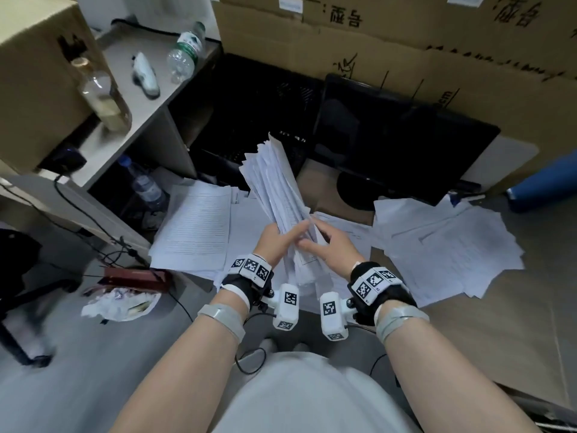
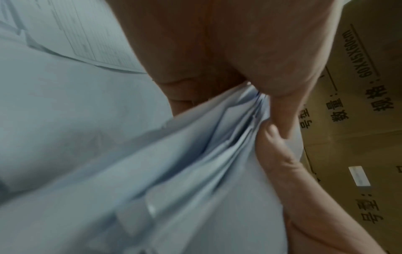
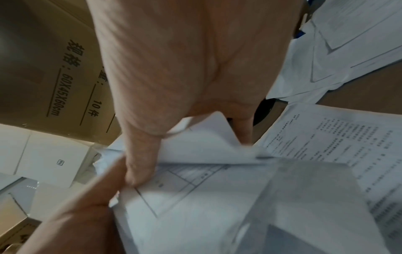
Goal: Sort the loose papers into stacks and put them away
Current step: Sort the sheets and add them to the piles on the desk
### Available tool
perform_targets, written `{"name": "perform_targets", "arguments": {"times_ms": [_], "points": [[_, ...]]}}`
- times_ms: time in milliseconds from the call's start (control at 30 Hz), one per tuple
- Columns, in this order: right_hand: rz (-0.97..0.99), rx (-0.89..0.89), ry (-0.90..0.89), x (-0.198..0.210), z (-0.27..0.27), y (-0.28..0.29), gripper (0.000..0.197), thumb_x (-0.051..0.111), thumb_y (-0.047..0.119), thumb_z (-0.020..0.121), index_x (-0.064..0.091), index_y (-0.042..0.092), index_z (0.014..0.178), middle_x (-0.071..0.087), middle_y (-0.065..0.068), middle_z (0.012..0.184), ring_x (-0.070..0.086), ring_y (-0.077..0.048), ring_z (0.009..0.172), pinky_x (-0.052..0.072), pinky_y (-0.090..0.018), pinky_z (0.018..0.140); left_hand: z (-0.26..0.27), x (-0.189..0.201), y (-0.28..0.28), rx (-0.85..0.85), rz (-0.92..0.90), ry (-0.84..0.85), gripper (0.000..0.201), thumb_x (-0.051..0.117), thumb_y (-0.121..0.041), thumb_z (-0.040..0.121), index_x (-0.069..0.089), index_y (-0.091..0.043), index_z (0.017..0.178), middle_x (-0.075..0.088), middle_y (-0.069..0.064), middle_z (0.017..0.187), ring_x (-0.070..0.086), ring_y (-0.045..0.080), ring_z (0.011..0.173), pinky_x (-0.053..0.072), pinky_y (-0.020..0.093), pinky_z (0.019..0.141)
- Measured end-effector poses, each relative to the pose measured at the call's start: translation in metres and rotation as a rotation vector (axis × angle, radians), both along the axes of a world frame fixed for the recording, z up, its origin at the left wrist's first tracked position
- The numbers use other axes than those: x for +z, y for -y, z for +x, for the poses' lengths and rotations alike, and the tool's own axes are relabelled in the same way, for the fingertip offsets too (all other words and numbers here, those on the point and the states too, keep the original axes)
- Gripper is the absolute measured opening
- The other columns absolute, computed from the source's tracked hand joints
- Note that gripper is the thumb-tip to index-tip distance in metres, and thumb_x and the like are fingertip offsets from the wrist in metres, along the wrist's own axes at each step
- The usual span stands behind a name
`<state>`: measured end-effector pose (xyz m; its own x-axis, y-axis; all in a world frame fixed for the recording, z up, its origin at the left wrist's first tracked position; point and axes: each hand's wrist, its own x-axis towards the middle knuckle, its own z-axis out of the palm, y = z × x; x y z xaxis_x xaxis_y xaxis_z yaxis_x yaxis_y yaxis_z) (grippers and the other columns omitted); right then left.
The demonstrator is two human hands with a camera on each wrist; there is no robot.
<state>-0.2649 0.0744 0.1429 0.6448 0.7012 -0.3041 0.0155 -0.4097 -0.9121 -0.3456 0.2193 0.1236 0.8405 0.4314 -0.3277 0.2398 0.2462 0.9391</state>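
A thick, uneven bundle of white papers (image 1: pixel 274 189) stands up at an angle above the floor, held between both hands. My left hand (image 1: pixel 278 237) grips its lower part from the left, thumb across the sheets (image 2: pixel 195 154). My right hand (image 1: pixel 327 245) pinches the bundle's right edge, its thumb on a printed form (image 3: pixel 195 189). On the floor at left lies a stack of lined sheets (image 1: pixel 196 226). A messy spread of loose papers (image 1: pixel 446 245) covers the floor at right. One printed sheet (image 1: pixel 346 232) lies under my right hand.
A black crate (image 1: pixel 249 114) and a black monitor (image 1: pixel 399 145) stand behind the papers, with cardboard boxes (image 1: pixel 406 42) beyond. A shelf (image 1: pixel 146 98) at left carries bottles. A crumpled bag (image 1: pixel 121 303) and cables lie at lower left, a blue cylinder (image 1: pixel 543 182) at far right.
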Motion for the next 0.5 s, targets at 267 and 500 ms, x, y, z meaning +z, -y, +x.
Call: {"name": "perform_targets", "arguments": {"times_ms": [267,500], "points": [[0.107,-0.204,-0.252,-0.024,-0.007,-0.028,0.031,0.049,0.029,0.104,0.066,0.008,0.118,0.072,-0.009,0.115,0.069,-0.021,0.107,0.055,-0.032,0.09,-0.037,-0.002,-0.025,0.211,0.11,-0.092,0.01,0.065,-0.012,0.094,0.069,-0.008,0.103,0.073,0.007,0.1,0.07,0.022,0.095,0.053,0.035,0.09],[-0.011,-0.218,-0.234,-0.039,-0.028,-0.045,0.029,0.052,0.029,0.102,0.068,0.005,0.106,0.072,-0.013,0.108,0.067,-0.029,0.107,0.052,-0.036,0.088,-0.073,-0.021,-0.043,0.388,0.224,-0.298,0.021,0.083,-0.023,0.076,0.075,-0.009,0.089,0.076,0.012,0.094,0.072,0.023,0.09,0.058,0.041,0.088]]}}
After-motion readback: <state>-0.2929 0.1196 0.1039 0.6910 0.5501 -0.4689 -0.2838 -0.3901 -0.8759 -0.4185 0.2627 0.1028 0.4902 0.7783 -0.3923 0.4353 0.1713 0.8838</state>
